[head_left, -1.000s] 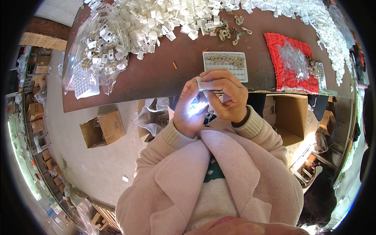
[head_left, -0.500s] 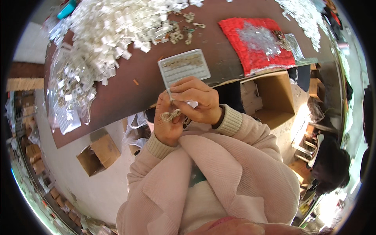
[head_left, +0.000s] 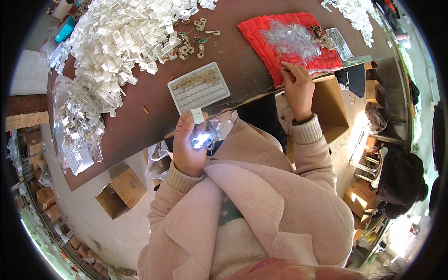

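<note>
In my left hand [head_left: 188,148] is a small white plastic case [head_left: 197,115], gripped between thumb and fingers. Below it, at my palm, a bundled string light [head_left: 201,141] glows bright white; the glare hides its separate bulbs. My right hand [head_left: 298,88] is raised over the near edge of a red quilted cloth [head_left: 255,35], thumb and forefinger slightly apart, with nothing visible between them. On that cloth lies a heap of clear plastic pieces [head_left: 291,41]. A white tray [head_left: 200,95] with round disc-like pieces in its far rows sits beyond my left hand.
A large heap of white plastic cases [head_left: 126,37] covers the table's far left. Several coiled light strings [head_left: 185,46] lie beside it. A clear bag of parts [head_left: 77,116] rests at the left edge. Cardboard boxes [head_left: 122,189] stand below the table.
My right hand has left the white case and moved right to the red cloth. The string light, unlit before, now glows. My left hand has kept the case.
</note>
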Demonstrator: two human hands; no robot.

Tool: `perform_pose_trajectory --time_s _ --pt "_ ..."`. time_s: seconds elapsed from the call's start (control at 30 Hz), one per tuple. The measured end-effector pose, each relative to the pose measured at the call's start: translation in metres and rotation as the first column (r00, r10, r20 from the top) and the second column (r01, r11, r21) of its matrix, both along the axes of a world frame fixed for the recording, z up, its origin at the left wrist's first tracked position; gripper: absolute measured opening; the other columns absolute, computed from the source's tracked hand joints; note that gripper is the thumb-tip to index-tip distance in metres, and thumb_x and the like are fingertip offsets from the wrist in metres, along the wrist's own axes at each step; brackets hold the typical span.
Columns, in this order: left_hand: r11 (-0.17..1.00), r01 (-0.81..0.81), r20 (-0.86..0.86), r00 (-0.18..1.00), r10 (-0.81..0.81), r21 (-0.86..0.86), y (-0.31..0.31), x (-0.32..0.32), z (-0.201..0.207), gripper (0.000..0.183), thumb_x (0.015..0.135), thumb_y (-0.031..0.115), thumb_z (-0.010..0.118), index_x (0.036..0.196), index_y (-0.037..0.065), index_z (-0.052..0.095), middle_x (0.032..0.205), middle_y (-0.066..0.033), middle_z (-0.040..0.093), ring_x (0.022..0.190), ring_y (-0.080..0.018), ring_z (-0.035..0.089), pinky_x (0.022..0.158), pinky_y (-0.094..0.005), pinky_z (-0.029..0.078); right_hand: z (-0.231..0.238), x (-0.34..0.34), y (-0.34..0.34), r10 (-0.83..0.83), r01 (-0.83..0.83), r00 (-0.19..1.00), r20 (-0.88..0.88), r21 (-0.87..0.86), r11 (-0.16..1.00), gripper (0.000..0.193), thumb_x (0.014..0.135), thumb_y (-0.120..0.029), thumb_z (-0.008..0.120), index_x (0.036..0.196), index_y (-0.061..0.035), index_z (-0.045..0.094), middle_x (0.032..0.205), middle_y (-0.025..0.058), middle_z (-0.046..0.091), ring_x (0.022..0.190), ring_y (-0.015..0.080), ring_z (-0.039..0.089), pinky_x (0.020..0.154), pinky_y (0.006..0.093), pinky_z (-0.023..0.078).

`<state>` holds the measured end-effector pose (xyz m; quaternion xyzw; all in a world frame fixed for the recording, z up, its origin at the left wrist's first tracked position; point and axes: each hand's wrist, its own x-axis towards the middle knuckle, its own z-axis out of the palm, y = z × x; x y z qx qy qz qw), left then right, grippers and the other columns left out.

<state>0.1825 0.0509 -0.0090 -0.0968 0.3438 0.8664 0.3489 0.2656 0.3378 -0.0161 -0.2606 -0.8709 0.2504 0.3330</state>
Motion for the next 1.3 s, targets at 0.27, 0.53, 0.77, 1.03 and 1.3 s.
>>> perform_pose_trajectory --time_s 0.27,0.53,0.77,1.03,1.3 --pt "0.995 0.033 -0.081 0.996 -0.025 0.094 -0.001 0.0 -0.004 0.026 0.098 0.02 0.063 0.117 0.002 0.061 0.104 -0.0092 0.066 0.076 -0.0089 0.047 0.073 -0.0218 0.039 0.004 -0.005 0.008 -0.024 0.019 0.995 0.093 0.054 0.998 0.008 0.084 -0.005 0.072 0.091 -0.003 0.071 0.083 0.0145 0.069 0.072 0.0303 0.068 0.066 0.037 0.053" --pt "0.989 0.037 -0.104 0.994 -0.022 0.141 -0.001 0.004 -0.002 0.023 0.095 0.01 0.068 0.117 0.005 0.064 0.102 -0.0077 0.069 0.074 -0.0059 0.053 0.058 -0.0154 0.04 0.039 -0.027 -0.121 0.525 -0.612 0.79 -0.317 -0.351 0.708 0.014 0.084 0.006 0.069 0.096 -0.0002 0.068 0.1 0.0141 0.073 0.087 0.0258 0.072 0.077 0.031 0.056" --pt "0.982 -0.039 -0.087 0.995 0.056 0.185 -0.011 0.003 -0.002 0.023 0.095 0.012 0.069 0.116 0.003 0.066 0.099 -0.001 0.068 0.069 -0.0029 0.053 0.058 -0.0162 0.041 0.048 -0.041 -0.146 0.612 -0.679 0.734 -0.294 -0.268 0.684 0.013 0.086 0.008 0.067 0.097 0.0004 0.067 0.101 0.0149 0.073 0.089 0.0225 0.072 0.078 0.0292 0.055" --pt "0.981 -0.048 -0.14 0.987 0.075 0.188 -0.017 -0.001 -0.001 0.017 0.095 0.01 0.07 0.11 0.003 0.067 0.09 -0.0005 0.067 0.06 -0.001 0.046 0.049 -0.0157 0.033 0.042 -0.045 -0.149 0.588 -0.699 0.716 -0.377 -0.394 0.597 0.015 0.083 0.006 0.07 0.096 -0.0017 0.067 0.096 0.0115 0.073 0.082 0.0246 0.072 0.074 0.0296 0.056" --pt "0.976 -0.072 -0.148 0.984 0.103 0.205 -0.02 -0.004 0.001 0.014 0.094 0.005 0.069 0.107 0.002 0.065 0.092 -0.0026 0.067 0.061 -0.0021 0.048 0.051 -0.0151 0.034 0.05 -0.052 -0.152 0.612 -0.691 0.72 -0.327 -0.414 0.593 0.012 0.084 0.006 0.069 0.093 -0.0015 0.066 0.1 0.0128 0.073 0.086 0.0261 0.073 0.074 0.0297 0.057"
